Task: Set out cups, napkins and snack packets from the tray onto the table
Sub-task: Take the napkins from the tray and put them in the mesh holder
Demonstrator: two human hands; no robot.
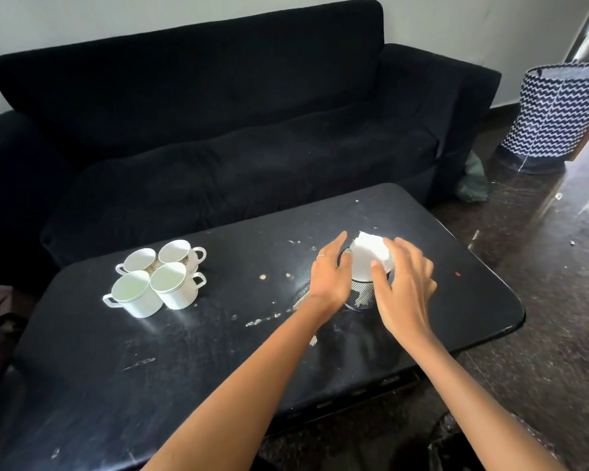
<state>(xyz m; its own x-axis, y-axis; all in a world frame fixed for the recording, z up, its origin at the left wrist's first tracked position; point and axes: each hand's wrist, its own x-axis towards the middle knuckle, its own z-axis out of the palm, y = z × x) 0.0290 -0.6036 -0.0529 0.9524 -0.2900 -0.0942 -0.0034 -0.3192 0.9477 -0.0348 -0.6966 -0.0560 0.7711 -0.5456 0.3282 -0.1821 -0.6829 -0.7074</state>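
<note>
- Reaching over the black counter (218,351), both bare hands meet at a mesh holder (363,295) that stands toward the 2 o'clock part of the counter top.
- White napkins (368,254) stand bunched in the holder, their tops rising above its rim.
- The left hand (330,275) lies at the holder's 9 o'clock side, fingers straight and close together, pointing toward 12 o'clock; its grip is wide and holds nothing that can be seen, though the fingertips sit just beside or against the napkins. A ring shows on one finger.
- The right hand (403,287) hovers at the holder's 3 o'clock side, fingers spread and relaxed, its thumb over the napkins' near edge. It is blurred, so I cannot tell whether it touches the paper; the grip looks wide, not closed on anything.
- Four white cups (157,277) stand upright in a tight cluster at the counter's 10 o'clock area, touching one another, handles turned outward, well apart from the holder.
- Pale crumbs and smears speckle the counter between the cups and the holder.
- A black sofa (218,113) runs behind the counter at 12 o'clock.
- A zigzag-patterned fabric basket (555,113) stands on the floor at 2 o'clock, beside the sofa's arm.
</note>
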